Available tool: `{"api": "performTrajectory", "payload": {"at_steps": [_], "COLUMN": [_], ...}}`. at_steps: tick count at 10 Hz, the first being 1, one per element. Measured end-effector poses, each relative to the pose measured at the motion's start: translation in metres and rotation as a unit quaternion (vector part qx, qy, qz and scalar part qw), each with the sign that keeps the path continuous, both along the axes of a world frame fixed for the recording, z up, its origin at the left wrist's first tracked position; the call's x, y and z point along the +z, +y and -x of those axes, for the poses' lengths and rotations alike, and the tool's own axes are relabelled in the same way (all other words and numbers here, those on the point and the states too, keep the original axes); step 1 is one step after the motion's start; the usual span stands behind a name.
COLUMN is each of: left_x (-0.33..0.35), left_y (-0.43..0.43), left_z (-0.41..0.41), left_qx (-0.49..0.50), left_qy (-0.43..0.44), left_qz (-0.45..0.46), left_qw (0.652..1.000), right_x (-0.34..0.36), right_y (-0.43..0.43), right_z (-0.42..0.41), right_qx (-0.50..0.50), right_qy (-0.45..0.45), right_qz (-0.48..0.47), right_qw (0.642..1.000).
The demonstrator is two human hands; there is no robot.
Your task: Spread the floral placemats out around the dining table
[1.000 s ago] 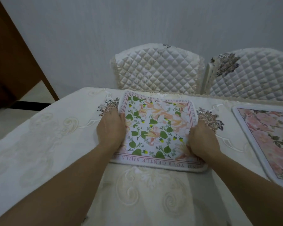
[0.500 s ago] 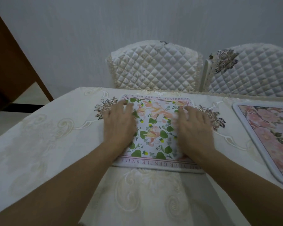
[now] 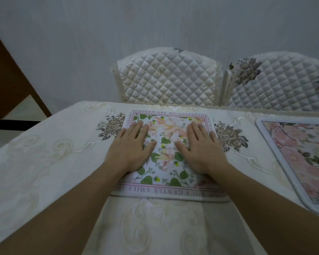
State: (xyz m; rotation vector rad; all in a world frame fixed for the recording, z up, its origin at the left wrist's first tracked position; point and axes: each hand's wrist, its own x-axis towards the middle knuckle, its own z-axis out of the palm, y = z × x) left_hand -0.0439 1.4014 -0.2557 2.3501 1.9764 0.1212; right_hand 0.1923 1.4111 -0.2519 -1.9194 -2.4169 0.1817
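A floral placemat (image 3: 167, 144) with green leaves, peach blossoms and a pink lettered border lies flat on the table (image 3: 44, 162), near its far edge. My left hand (image 3: 131, 148) rests palm down on the mat's left half, fingers spread. On the right half my right hand (image 3: 201, 150) lies flat in the same way. Neither hand grips anything. A second placemat (image 3: 302, 159), pink-flowered with a white rim, lies at the right and is cut off by the frame edge.
The table wears a cream embroidered cloth with dark flower motifs (image 3: 112, 126) either side of the mat. Two quilted chair backs (image 3: 166, 80) (image 3: 278, 83) stand behind the far edge against a grey wall. A brown wooden panel (image 3: 6, 74) stands at the left.
My hands let go of the mat's side edges and moved onto its top, then slid outward and forward with fingers flat. The mat now lies a little farther from me.
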Motion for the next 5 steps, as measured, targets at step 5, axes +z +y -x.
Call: {"api": "performTrajectory", "payload": {"at_steps": [5], "left_x": [0.059], "left_y": [-0.087], "left_z": [0.051], "left_qx": [0.114], "left_qy": [-0.027], "left_qz": [-0.048], "left_qw": [0.992], "right_x": [0.069], "right_y": [-0.069], "right_z": [-0.098], "right_qx": [-0.092], "right_qy": [-0.025], "right_qz": [0.006], "right_qw": [0.995]}}
